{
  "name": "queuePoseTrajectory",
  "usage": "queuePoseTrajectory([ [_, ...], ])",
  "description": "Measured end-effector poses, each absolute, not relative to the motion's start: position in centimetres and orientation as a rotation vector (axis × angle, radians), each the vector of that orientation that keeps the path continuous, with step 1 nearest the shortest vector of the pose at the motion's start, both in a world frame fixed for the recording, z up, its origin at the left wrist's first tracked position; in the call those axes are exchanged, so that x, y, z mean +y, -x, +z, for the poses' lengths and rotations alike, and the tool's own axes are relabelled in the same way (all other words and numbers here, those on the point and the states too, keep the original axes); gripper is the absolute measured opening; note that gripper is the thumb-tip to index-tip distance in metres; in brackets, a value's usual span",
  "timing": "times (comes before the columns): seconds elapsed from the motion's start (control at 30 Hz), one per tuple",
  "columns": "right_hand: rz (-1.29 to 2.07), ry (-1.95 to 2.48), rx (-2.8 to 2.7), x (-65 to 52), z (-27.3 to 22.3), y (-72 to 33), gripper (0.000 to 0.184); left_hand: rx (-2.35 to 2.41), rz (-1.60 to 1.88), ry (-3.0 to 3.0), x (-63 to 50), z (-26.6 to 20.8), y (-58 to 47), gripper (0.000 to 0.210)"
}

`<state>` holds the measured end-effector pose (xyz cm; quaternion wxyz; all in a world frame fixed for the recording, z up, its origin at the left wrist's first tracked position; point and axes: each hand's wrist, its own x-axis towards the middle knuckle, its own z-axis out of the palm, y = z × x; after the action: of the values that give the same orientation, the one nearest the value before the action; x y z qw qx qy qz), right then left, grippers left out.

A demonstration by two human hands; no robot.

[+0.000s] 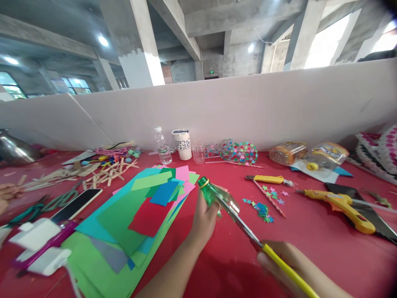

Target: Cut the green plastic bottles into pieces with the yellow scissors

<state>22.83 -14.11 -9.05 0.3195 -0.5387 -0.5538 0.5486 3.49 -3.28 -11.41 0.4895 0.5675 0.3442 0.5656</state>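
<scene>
My left hand (203,221) grips the neck end of a green plastic bottle (214,194) with a yellow ring at its mouth, held just above the red table (310,240). My right hand (279,260) holds yellow-handled scissors (248,234); their metal blades reach up to the bottle's clear green body and touch it. Small coloured star cut-outs (263,207) lie on the table just right of the bottle.
Sheets of coloured paper (139,211) lie to the left. A yellow glue gun (344,207) and a yellow utility knife (268,179) lie to the right. A water bottle (163,145) and white cup (183,144) stand by the white partition. Wooden sticks (102,171) and green scissors (46,203) lie far left.
</scene>
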Motion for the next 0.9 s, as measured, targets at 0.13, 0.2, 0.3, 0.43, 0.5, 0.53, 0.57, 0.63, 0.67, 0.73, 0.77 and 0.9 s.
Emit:
queuePoseTrajectory([
  [0.13, 1.505, 1.453, -1.464, -13.9, -9.0, -23.1, 0.068, 0.891, 1.353, -1.414, -3.4, -11.5, -3.4, 0.020],
  [0.2, 1.503, 1.465, -1.440, -13.9, -9.1, -23.3, 0.073, 0.914, 1.346, -1.447, -3.5, -11.5, -3.4, 0.022],
  [0.3, 1.488, 1.515, -1.401, -14.1, -9.3, -23.5, 0.075, 0.913, 1.347, -1.461, -3.6, -11.6, -3.5, 0.024],
  [0.43, 1.570, 1.410, -1.378, -14.2, -8.5, -23.3, 0.077, 0.913, 1.312, -1.440, -3.7, -11.6, -3.6, 0.027],
  [0.5, 1.570, 1.362, -1.437, -14.0, -7.9, -23.0, 0.077, 0.919, 1.301, -1.429, -3.7, -11.6, -3.6, 0.028],
  [0.53, 1.549, 1.358, -1.478, -13.9, -7.6, -22.8, 0.077, 0.920, 1.303, -1.425, -3.7, -11.7, -3.6, 0.028],
  [0.57, 1.520, 1.358, -1.517, -13.7, -7.4, -22.6, 0.077, 0.917, 1.307, -1.424, -3.6, -11.7, -3.6, 0.028],
  [0.63, 1.489, 1.355, -1.566, -13.4, -7.2, -22.4, 0.078, 0.905, 1.319, -1.424, -3.6, -11.7, -3.6, 0.029],
  [0.67, 1.485, 1.350, -1.577, -13.3, -7.2, -22.4, 0.079, 0.904, 1.319, -1.421, -3.6, -11.7, -3.6, 0.029],
  [0.73, 1.486, 1.354, -1.570, -13.3, -7.3, -22.4, 0.080, 0.915, 1.308, -1.409, -3.6, -11.8, -3.6, 0.029],
  [0.77, 1.488, 1.356, -1.552, -13.3, -7.4, -22.5, 0.080, 0.920, 1.302, -1.404, -3.6, -11.8, -3.6, 0.030],
  [0.9, 1.546, 1.359, -1.435, -14.1, -8.2, -23.0, 0.082, 0.923, 1.288, -1.418, -3.6, -11.8, -3.6, 0.030],
])
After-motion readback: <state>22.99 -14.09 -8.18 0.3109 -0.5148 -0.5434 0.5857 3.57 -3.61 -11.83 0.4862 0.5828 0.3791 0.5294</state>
